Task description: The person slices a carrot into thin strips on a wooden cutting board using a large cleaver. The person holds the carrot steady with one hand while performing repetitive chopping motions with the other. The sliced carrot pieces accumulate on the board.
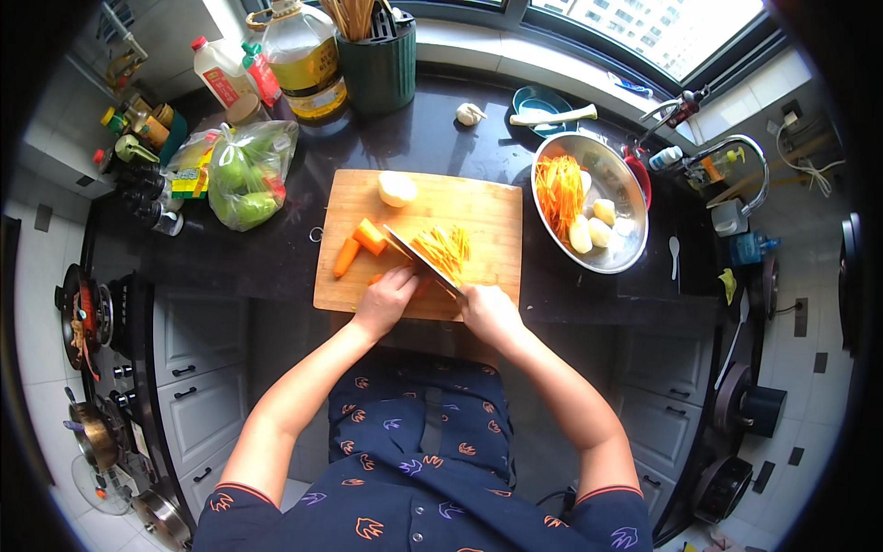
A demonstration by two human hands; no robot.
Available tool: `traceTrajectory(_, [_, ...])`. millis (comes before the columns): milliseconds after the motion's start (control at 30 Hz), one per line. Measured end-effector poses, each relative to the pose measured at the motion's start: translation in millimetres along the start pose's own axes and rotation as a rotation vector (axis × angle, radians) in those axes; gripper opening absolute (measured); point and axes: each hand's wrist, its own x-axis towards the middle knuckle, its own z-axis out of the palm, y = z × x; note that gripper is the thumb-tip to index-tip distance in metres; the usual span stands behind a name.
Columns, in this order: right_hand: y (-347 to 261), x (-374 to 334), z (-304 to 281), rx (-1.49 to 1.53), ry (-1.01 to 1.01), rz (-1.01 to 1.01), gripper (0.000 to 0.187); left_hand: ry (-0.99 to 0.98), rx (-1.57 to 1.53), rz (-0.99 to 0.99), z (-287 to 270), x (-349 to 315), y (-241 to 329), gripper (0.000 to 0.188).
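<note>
On the wooden cutting board point(501, 216), my right hand point(492, 315) is closed around the handle of a kitchen knife point(421, 259). Its blade slants up and to the left across the board. Just left of the blade, my left hand point(386, 299) presses with curled fingers on a piece of carrot, mostly hidden under them. A heap of carrot shreds point(445, 250) lies right of the blade. Beyond my left hand rest two carrot pieces, a thick chunk point(370, 237) and a thinner one point(346, 257). A peeled potato point(397, 189) sits near the board's far edge.
Right of the board stands a steel bowl point(618, 261) with carrot shreds and several peeled potatoes. A garlic bulb point(470, 114) and a teal basket point(526, 99) lie behind. At left are a bag of green produce point(246, 184) and an oil jug point(303, 60). A faucet point(756, 156) rises far right.
</note>
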Motion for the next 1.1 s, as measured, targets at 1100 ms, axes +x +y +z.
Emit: traceTrajectory(1100, [-16.3, 3.9, 8.6, -0.047, 0.011, 0.026, 0.016, -0.07, -0.07, -0.034, -2.9, -1.9, -2.9, 0.028])
